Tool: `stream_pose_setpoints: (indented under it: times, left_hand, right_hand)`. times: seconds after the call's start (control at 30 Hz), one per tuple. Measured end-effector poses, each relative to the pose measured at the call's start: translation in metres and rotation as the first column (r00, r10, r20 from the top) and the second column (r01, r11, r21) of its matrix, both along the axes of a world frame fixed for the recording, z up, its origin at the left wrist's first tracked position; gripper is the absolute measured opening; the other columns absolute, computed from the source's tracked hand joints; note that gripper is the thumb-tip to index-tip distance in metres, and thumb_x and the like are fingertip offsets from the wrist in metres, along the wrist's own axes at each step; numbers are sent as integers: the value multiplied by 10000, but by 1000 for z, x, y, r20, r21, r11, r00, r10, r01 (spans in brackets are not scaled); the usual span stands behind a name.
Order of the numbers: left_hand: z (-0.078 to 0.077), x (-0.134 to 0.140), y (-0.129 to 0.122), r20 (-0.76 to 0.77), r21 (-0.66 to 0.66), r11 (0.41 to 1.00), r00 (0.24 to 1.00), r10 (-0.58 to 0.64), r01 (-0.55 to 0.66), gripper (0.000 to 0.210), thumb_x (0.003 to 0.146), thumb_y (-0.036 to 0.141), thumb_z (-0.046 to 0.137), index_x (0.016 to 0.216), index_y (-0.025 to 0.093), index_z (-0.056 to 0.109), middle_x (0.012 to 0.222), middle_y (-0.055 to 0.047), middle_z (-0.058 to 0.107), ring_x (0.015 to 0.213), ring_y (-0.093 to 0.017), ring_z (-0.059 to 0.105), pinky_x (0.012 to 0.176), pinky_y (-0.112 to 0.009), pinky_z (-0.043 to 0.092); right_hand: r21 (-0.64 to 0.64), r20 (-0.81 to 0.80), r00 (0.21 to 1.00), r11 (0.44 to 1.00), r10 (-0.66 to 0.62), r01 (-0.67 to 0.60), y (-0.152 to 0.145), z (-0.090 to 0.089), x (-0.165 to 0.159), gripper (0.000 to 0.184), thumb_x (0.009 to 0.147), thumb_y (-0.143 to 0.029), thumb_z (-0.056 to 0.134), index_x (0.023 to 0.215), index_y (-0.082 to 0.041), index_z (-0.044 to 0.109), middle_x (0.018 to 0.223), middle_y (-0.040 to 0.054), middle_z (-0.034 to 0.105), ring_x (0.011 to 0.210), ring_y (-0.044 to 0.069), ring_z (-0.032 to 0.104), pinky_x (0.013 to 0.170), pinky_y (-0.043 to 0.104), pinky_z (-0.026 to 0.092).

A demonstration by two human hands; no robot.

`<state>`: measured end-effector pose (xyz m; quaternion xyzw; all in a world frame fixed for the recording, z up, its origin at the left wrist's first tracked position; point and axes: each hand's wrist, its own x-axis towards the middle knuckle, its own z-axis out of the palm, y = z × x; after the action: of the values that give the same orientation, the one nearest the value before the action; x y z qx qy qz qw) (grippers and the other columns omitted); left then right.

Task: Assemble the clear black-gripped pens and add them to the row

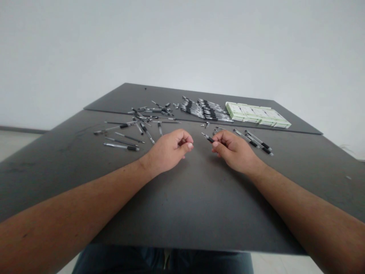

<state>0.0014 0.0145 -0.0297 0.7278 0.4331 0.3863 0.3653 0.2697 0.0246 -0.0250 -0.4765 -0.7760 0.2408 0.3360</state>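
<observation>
My right hand (232,150) pinches a pen (209,139) by its black grip, the bare tip pointing left and away from me; the pen's rear is hidden by my hand. To the left, my left hand (173,149) is closed with thumb and fingertips together. Whether anything small sits between them I cannot make out. Beyond my left hand lie loose pen parts: clear barrels with black grips (146,132) and thin refills (129,137). Several pens (258,141) lie just right of my right hand. Small clear pieces (207,125) rest beyond the gap between my hands.
A large pile of pens (194,108) lies further back on the dark table (182,198). Pale green and white boxes (256,114) stand in a row at the back right. A small dark piece (145,88) lies near the far left edge.
</observation>
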Motion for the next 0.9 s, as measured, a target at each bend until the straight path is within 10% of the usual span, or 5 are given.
stream_pose_setpoints:
  times: [0.2,0.9]
  left_hand:
    - [-2,-3,2,-91,142,989,994,55,-42,116,986,306,637,1015,221,709,967,-48,757,809,-177,726,728,-296,587]
    - [3,14,-4,428,-261,962,884,190,-81,208,898,307,826,951,188,664,925,-36,707,833,-169,729,686,-281,656]
  right_hand:
    - [8,22,1000,1000,2,-2,1,-2,0,153,994,-411,653,1004,-259,670,823,34,763,767,232,673,712,359,485]
    - [21,132,990,998,52,-55,-11,8,-8,96,970,-355,643,978,-261,660,807,18,752,713,208,639,687,346,453]
